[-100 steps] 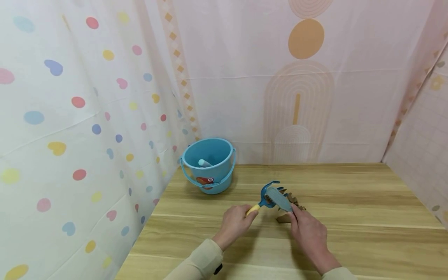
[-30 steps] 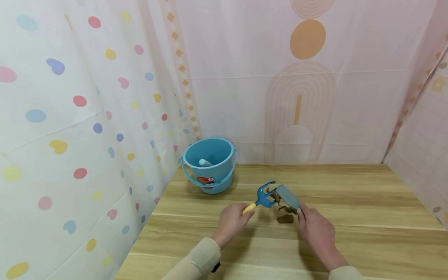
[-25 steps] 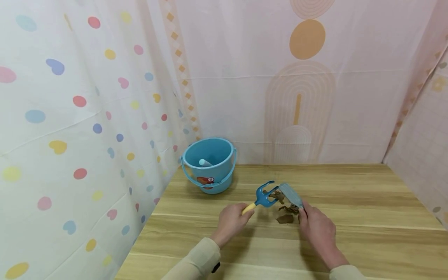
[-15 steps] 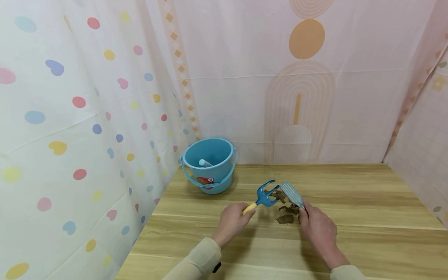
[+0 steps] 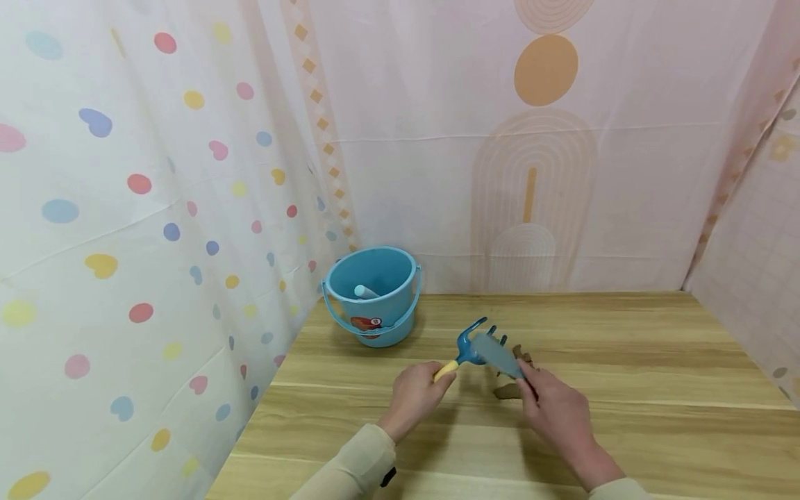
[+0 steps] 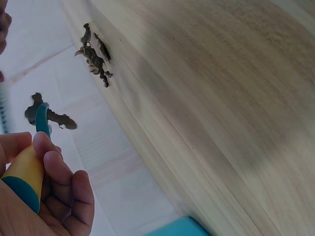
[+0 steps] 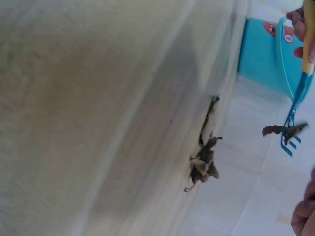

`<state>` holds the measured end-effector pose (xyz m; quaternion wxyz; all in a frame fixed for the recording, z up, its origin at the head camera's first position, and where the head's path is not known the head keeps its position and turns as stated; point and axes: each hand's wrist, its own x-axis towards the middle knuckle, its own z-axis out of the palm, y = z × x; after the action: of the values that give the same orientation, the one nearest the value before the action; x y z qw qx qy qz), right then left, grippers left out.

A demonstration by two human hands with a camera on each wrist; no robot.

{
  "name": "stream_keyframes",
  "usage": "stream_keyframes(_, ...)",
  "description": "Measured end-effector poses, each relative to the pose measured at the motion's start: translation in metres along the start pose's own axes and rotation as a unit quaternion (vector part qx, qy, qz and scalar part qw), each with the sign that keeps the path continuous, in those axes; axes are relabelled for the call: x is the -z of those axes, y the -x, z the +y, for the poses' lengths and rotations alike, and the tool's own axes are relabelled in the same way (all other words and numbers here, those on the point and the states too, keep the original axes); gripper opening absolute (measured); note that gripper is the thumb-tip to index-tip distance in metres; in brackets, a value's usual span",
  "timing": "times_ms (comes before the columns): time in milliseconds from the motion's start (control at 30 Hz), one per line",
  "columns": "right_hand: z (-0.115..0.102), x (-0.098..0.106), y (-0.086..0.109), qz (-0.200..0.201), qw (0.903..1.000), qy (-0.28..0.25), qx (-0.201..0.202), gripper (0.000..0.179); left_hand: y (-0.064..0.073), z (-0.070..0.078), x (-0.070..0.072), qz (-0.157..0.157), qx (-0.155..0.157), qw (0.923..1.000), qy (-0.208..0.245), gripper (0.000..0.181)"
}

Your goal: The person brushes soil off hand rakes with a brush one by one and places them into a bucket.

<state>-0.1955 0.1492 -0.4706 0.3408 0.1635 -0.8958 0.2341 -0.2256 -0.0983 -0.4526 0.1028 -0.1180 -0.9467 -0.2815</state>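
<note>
My left hand (image 5: 415, 392) grips the yellow handle of a small blue hand rake (image 5: 465, 351), raised above the table with its tines pointing away. A brown crumpled lump (image 7: 273, 130) clings to the tines, best seen in the right wrist view. In my right hand (image 5: 559, 413) is a flat grey-blue brush (image 5: 496, 355), which overlaps the rake's head in the head view. Its bristles (image 6: 4, 115) just show at the left wrist view's edge. Below the tools, more brown crumpled pieces (image 7: 203, 164) lie on the wooden table; a flat brown piece (image 5: 507, 392) lies closest to me.
A light blue bucket (image 5: 381, 316) with its handle hanging down stands at the table's back left. A pale blue rod end (image 5: 365, 292) shows inside it. Patterned curtains (image 5: 431, 201) hang behind and to both sides of the wooden table (image 5: 656, 361).
Since half a second ago, the brush has swung left over the rake's tines, turning its bristle face from view. The rake has tilted slightly up; the left hand has barely moved.
</note>
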Motion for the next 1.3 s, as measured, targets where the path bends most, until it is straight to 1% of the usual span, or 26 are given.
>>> stream_keyframes(33, -0.0002, -0.0013, 0.0015, -0.010, 0.9999, 0.003, 0.006, 0.033, 0.0001, 0.0004, 0.0004, 0.000, -0.001, 1.0000, 0.001, 0.024)
stream_keyframes(67, -0.0003, -0.0022, 0.0030, -0.021, 0.9997, 0.006, 0.004, 0.033, 0.0002, 0.0008, 0.0007, 0.000, 0.000, 1.0000, 0.002, 0.024)
stream_keyframes(133, 0.0000, -0.0033, 0.0053, -0.043, 0.9989, 0.017, -0.014, 0.033, 0.0004, 0.0014, 0.0012, 0.000, 0.000, 1.0000, 0.002, 0.025)
stream_keyframes(200, 0.0008, -0.0039, 0.0065, -0.053, 0.9978, 0.018, -0.035, 0.033, 0.0009, 0.0021, 0.0020, 0.002, -0.001, 1.0000, 0.001, 0.025)
stream_keyframes(533, 0.0011, -0.0029, 0.0050, -0.048, 0.9955, 0.026, -0.077, 0.029, 0.0024, 0.0046, 0.0031, -0.009, 0.000, 1.0000, 0.004, 0.026)
stream_keyframes(667, 0.0015, -0.0026, 0.0052, -0.043, 0.9955, 0.030, -0.079, 0.029, 0.0025, 0.0057, 0.0022, -0.015, 0.001, 0.9998, 0.009, 0.025)
stream_keyframes(767, 0.0014, -0.0024, 0.0049, -0.048, 0.9947, 0.034, -0.084, 0.030, 0.0025, 0.0066, 0.0019, -0.020, -0.001, 0.9997, 0.013, 0.025)
stream_keyframes(867, 0.0011, -0.0022, 0.0040, -0.050, 0.9942, 0.037, -0.088, 0.031, 0.0024, 0.0070, 0.0020, -0.020, -0.003, 0.9997, 0.009, 0.027)
stream_keyframes(1000, 0.0005, -0.0027, 0.0032, -0.041, 0.9949, 0.042, -0.082, 0.031, 0.0028, 0.0076, 0.0025, -0.019, -0.005, 0.9998, 0.005, 0.027)
stream_keyframes(1167, 0.0008, -0.0030, 0.0027, -0.038, 0.9952, 0.045, -0.078, 0.032, 0.0040, 0.0079, 0.0029, -0.030, -0.006, 0.9994, 0.018, 0.026)
stream_keyframes(1300, 0.0029, 0.0007, -0.0001, -0.033, 0.9949, 0.035, -0.088, 0.032, 0.0061, 0.0079, 0.0034, -0.043, -0.014, 0.9988, 0.017, 0.029)
